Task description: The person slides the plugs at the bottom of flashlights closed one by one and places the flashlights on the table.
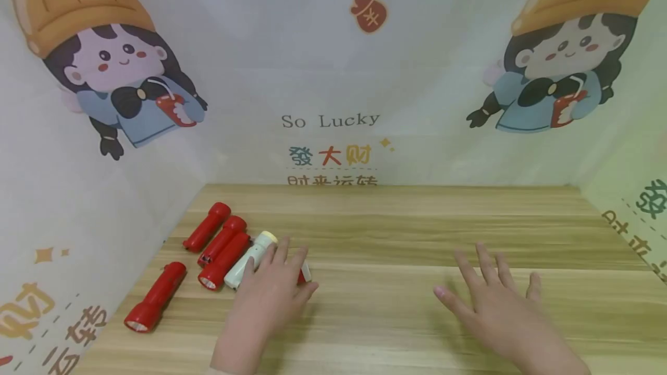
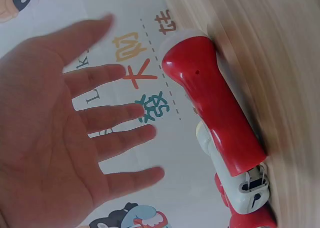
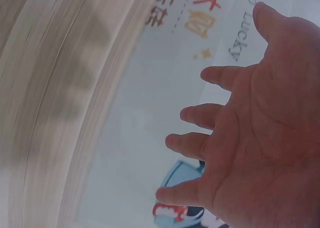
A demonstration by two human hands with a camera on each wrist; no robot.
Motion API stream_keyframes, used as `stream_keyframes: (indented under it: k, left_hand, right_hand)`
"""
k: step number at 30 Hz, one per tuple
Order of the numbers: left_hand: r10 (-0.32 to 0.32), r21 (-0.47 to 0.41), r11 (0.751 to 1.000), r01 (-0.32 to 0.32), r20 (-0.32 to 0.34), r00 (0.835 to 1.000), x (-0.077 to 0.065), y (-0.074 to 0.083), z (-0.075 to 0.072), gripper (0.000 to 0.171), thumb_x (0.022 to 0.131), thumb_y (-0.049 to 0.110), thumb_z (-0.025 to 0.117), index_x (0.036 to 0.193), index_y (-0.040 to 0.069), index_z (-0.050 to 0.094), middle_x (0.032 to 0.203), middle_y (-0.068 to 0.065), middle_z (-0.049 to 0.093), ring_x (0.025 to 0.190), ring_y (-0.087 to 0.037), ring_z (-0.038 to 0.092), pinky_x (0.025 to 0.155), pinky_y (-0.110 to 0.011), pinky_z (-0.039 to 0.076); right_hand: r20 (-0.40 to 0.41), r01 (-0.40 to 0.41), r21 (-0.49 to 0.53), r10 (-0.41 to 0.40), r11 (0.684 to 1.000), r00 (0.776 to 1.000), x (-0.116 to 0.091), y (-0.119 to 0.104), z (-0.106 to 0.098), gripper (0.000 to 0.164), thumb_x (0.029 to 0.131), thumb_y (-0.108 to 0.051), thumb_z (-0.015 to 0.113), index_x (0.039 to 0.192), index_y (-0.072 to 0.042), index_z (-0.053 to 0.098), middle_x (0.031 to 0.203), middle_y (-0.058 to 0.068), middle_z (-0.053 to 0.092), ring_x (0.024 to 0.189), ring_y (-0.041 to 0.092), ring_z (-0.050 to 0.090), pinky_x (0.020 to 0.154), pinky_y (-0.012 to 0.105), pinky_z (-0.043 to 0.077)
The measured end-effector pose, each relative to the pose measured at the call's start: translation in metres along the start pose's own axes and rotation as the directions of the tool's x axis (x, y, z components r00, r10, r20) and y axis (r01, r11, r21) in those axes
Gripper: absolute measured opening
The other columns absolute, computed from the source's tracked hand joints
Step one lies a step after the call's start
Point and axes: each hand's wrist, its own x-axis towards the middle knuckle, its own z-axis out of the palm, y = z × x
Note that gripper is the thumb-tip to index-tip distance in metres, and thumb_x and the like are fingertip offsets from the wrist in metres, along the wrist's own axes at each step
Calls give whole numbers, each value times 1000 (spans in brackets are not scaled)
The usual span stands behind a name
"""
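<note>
Widely spread and empty, the left hand [image 1: 273,288] hovers near a red flashlight [image 2: 217,107] on the tabletop [image 1: 380,317]; a white flashlight [image 1: 244,264] lies just beside it, other red flashlights [image 1: 225,261] beyond. The right hand [image 1: 502,311] spreads, empty, well apart. A low left-hand sweep could set the close-packed row rolling.

The right hand [image 3: 260,133] spreads its fingers [image 3: 190,145] before a printed backdrop [image 3: 130,123] and wood-grain tabletop [image 3: 35,112].
</note>
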Motion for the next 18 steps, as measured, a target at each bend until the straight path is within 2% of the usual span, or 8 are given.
stream_keyframes:
  k: [4, 6, 9, 11, 14, 18]
  left_hand:
    - [48, 31, 998, -48, -15, 999, 3, -2, 0, 58, 96, 31, 79, 148, 11, 61, 156, -24, 56, 140, -46, 57, 111, -63, 51]
    - [65, 51, 997, -65, -8, 998, 6, -1, 0, 52, 96, 25, 78, 144, 11, 63, 148, -25, 61, 132, -46, 63, 104, -60, 56]
    - [84, 91, 992, -85, 18, 996, 12, 2, 0, 43, 97, 19, 76, 138, 12, 66, 140, -23, 66, 123, -44, 67, 99, -60, 58]
    - [92, 122, 988, -96, 40, 995, 16, 4, 1, 40, 97, 16, 74, 137, 12, 67, 138, -22, 68, 121, -43, 68, 97, -60, 58]
    - [118, 154, 981, -121, 34, 992, 22, 5, 3, 32, 95, 12, 75, 127, 12, 70, 126, -20, 73, 108, -42, 72, 86, -59, 61]
    - [140, 152, 978, -141, 22, 990, 28, 3, 7, 15, 92, 8, 75, 106, 11, 71, 102, -17, 73, 85, -39, 71, 69, -55, 60]
  right_hand:
    - [37, 30, -9, -29, 1000, 999, 2, -11, 4, 95, 100, -81, 37, 169, -16, 29, 176, 28, 13, 158, 61, 17, 109, 93, 6]
    - [52, 47, -22, -45, 999, 998, 3, -16, 7, 94, 100, -82, 36, 169, -18, 30, 175, 27, 17, 158, 60, 20, 111, 92, 10]
    - [68, 81, -38, -78, 996, 995, 5, -23, 10, 93, 99, -82, 37, 168, -20, 33, 175, 26, 23, 156, 60, 28, 112, 90, 16]
    - [78, 108, -37, -105, 993, 991, 7, -27, 11, 91, 99, -80, 43, 168, -21, 33, 174, 25, 26, 154, 59, 31, 112, 90, 18]
    - [99, 150, -47, -145, 988, 985, 10, -32, 11, 87, 100, -72, 53, 167, -21, 34, 173, 24, 29, 152, 58, 37, 112, 88, 23]
    - [122, 186, -58, -178, 981, 976, 11, -38, 10, 84, 100, -63, 63, 167, -21, 35, 171, 23, 34, 152, 54, 41, 113, 86, 27]
